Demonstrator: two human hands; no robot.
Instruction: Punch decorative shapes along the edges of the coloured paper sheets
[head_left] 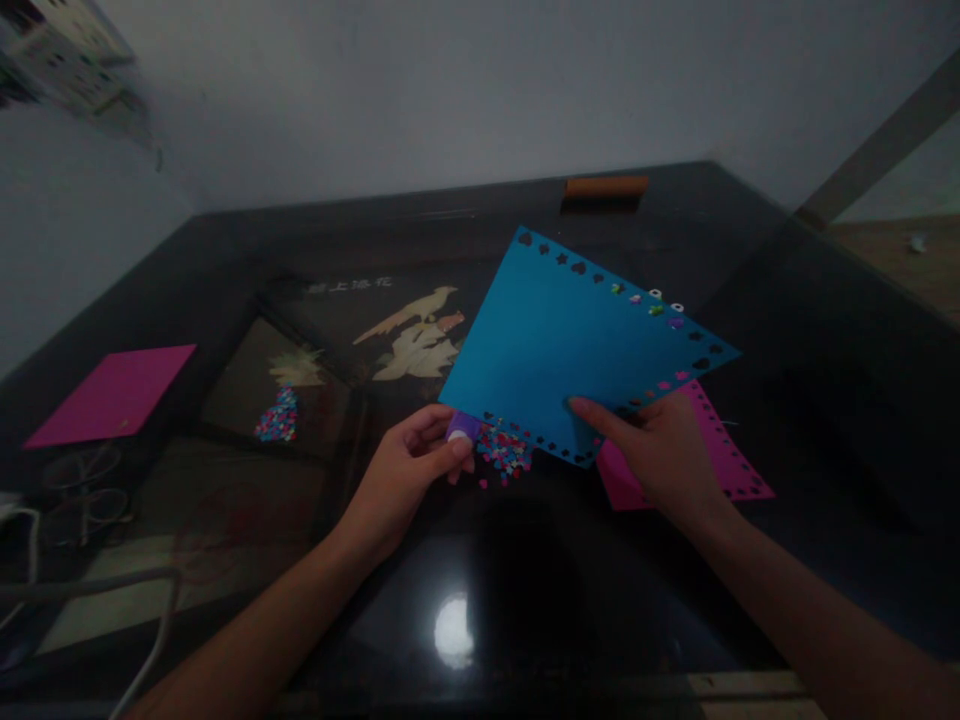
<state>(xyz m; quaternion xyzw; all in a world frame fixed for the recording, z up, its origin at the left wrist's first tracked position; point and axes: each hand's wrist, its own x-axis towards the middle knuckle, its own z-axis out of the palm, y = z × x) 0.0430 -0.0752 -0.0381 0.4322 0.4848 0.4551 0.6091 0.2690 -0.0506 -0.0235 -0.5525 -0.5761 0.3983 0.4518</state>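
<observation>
My right grip (667,455) pinches the blue sheet (532,340) by its near edge, above the counter (555,560); my left closes on the purple punch (464,424) at its left corner. The sheet should be light, bendable and easily creased, its holed borders weakest, so I'd take it flat, thumb inward of the holes. The punch looks small and firm. Loose cutouts (504,452) lie in a heap below, in no container.

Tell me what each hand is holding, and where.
Left hand: purple punch, gripped at its side. Right hand: blue sheet, by its lower edge.
</observation>
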